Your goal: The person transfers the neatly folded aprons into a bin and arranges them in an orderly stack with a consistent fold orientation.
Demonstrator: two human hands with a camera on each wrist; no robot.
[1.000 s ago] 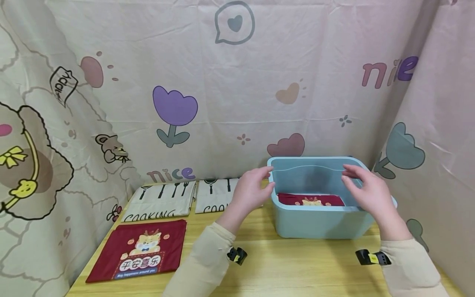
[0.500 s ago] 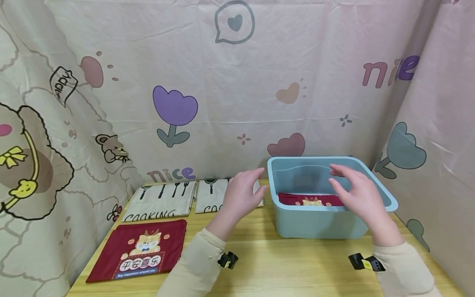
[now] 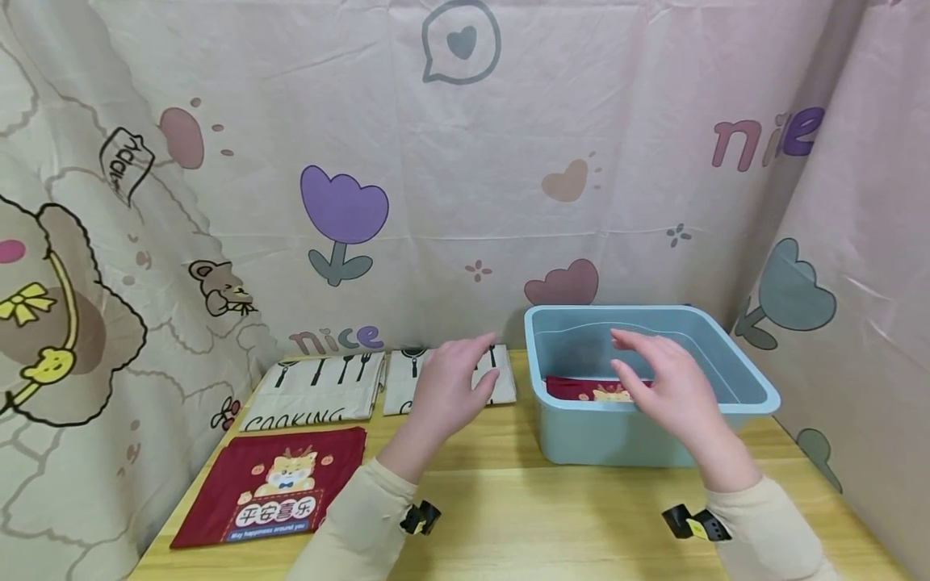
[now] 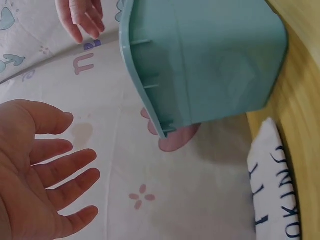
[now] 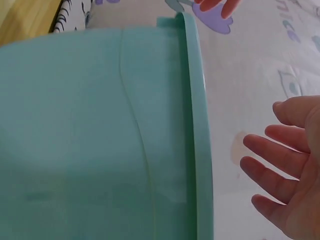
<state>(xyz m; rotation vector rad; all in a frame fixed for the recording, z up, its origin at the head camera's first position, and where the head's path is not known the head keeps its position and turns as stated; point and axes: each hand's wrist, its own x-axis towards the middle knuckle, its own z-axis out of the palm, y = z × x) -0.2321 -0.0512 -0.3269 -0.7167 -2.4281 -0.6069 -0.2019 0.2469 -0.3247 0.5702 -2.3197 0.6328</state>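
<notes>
My left hand (image 3: 446,391) hovers in front of a folded white cloth (image 3: 501,387) with cutlery prints, its fingers spread and holding nothing. In the left wrist view, that hand's fingers (image 4: 70,175) are apart from one another. My right hand (image 3: 672,387) is raised over the front rim of a light blue plastic bin (image 3: 617,440), also holding nothing. Inside the bin lies a dark red cloth (image 3: 567,389) with a cartoon animal print, partly hidden by the bin's front wall and my right hand. The right wrist view shows the bin's rim (image 5: 200,135) beside the relaxed fingers.
A second white cloth (image 3: 316,391) marked "COOKING" lies at the back left of the wooden table (image 3: 538,524). In front of it lies a flat dark red printed cloth (image 3: 240,476), partly overlapped by my left sleeve. A patterned curtain (image 3: 450,161) encloses the back and sides.
Both hands have moved to the left. The left hand has drawn away from the bin's left rim, and the right hand has come in from its right side. The bin and cloths stay put.
</notes>
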